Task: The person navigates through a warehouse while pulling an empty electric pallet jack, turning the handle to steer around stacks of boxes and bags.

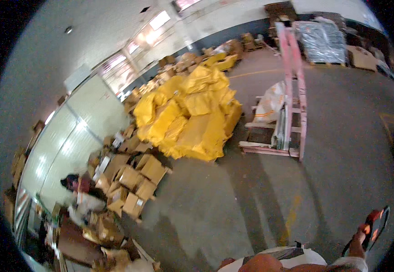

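At the lower right, my right hand [358,240] is wrapped round a black loop-shaped control handle [377,229] with red and orange parts, like the tiller of a pallet truck. Whatever the handle belongs to lies out of the picture or is hidden. A small patch of skin at the bottom edge appears to be my left hand [227,262]. Its fingers cannot be made out, and neither can anything in them. White cloth [303,258] and bare skin fill the bottom middle, close to the camera.
A large stack in yellow wrapping [192,118] stands ahead. Right of it is a pink metal frame [296,90] with a white sack [271,102]. Cardboard boxes [131,179] crowd the left, near a person [81,185]. A silver-wrapped pallet load [321,43] stands far right.
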Tool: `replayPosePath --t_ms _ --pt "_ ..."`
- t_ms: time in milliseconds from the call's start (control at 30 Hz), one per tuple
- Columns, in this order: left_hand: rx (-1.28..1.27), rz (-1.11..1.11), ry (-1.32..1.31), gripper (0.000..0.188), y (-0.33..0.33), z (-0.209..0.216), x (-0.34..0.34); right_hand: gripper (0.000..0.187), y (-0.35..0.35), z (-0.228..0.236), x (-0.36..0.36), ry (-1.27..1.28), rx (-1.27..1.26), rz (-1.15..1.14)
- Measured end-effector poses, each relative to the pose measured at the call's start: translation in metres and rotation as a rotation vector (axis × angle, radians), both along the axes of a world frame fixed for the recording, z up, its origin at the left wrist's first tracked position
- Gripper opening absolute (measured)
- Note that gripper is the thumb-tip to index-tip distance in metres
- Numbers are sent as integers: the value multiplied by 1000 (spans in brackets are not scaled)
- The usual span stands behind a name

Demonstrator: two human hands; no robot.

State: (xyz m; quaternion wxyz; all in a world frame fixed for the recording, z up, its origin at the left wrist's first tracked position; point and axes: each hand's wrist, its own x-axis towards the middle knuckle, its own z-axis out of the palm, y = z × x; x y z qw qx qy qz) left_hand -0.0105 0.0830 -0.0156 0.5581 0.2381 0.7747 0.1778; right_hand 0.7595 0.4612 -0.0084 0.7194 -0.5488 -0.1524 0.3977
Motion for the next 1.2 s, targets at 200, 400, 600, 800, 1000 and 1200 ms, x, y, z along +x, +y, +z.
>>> replayPosePath --t_ms 200,400,600,800,1000,1200 --pt "-73 -186 19 23 80 -10 -44 22 -12 19 -57 -302 -335 -61" --pt "-107 -423 -15 22 225 -32 -31 26 36 121 -106 -656 -730 -85" --pt "-24 -472 -51 22 437 -70 18 34 104 133 -122 -564 -893 -140" --pt "-374 -396 -1236 22 650 4 130 26 180 154 -58 -543 -918 -313" --pt "216 -758 20 24 819 18 233 26 300 171 1 -323 -890 -380" --pt "112 -826 85 30 947 10 240 22 402 173 31 -327 -961 -344"
